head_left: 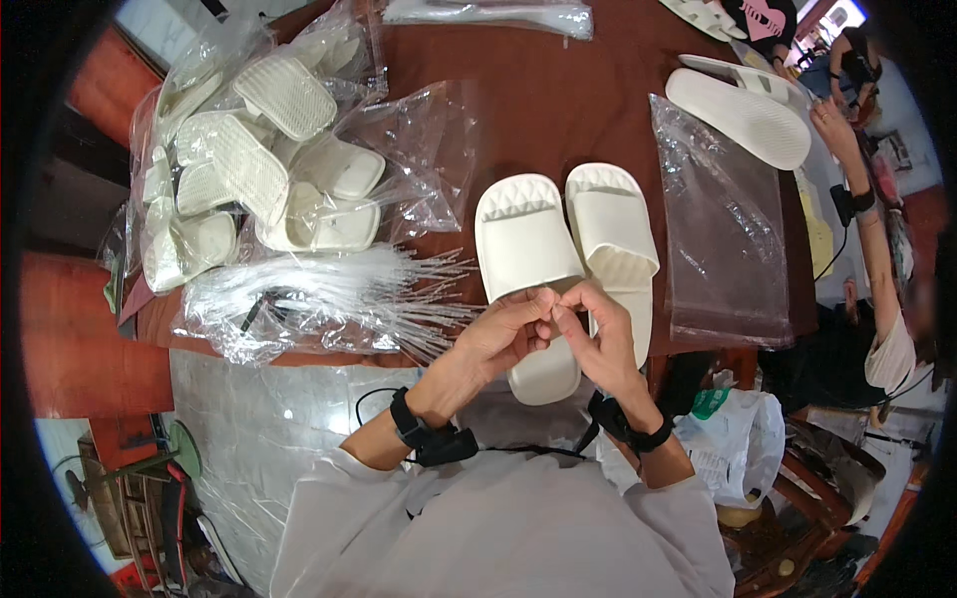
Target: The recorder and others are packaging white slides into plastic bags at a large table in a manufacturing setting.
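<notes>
A pair of cream slide slippers lies before me, the left slipper (530,244) beside the right slipper (618,231). Over their near halves, my left hand (508,327) and my right hand (600,334) meet with fingertips pinched together. Whatever they hold is too small and thin to make out. To the left of my hands lies a bundle of thin, whitish plastic strips (399,289), partly inside a clear bag, their loose ends fanned toward my left wrist.
Several cream slippers (254,169) lie heaped in clear plastic on the left of the brown-covered table (558,90). A flat clear bag (723,229) lies right of the pair. Beyond it are more slippers (738,118) and another person's hand (835,130). A white plastic bag (733,444) sits below, at right.
</notes>
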The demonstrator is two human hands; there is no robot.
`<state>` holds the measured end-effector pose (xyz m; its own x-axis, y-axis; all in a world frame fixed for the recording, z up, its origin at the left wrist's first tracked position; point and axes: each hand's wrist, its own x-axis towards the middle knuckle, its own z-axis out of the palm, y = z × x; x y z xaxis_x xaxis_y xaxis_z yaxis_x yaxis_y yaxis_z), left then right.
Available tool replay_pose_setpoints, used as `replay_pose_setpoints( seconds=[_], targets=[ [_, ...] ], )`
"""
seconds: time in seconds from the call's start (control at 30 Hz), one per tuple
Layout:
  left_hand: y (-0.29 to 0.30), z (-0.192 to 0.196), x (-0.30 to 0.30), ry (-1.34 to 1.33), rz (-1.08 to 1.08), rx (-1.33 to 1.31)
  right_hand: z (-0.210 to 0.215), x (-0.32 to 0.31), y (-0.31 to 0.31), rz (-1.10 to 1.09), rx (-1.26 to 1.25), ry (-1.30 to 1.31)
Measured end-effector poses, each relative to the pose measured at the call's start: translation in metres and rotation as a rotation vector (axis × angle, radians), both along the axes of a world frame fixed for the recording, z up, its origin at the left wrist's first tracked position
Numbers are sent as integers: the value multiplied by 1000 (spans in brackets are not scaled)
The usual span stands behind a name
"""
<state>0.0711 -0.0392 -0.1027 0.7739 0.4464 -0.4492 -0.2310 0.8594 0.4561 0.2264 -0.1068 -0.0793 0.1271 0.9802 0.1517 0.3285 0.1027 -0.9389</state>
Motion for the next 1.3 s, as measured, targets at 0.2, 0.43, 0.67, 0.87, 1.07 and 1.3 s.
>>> replay_pose_setpoints(
  seconds=[0.2,0.43,0.67,0.87,1.07,1.3],
  targets=[
    [-15,30,1,135,97,-5,11,1,-9,-177,154,-245],
    [-40,35,-16,231,82,326,15,11,5,-265,122,-703],
    [-55,43,-30,276,183,641,-5,11,30,-365,143,-674],
    [-58,73,-33,27,-514,1090,33,23,23,-408,139,-336],
    [-28,66,12,146,-822,1145,95,83,-14,-454,97,7],
    [8,-4,143,478,-205,878,116,190,-59,-621,236,-195]
  ],
)
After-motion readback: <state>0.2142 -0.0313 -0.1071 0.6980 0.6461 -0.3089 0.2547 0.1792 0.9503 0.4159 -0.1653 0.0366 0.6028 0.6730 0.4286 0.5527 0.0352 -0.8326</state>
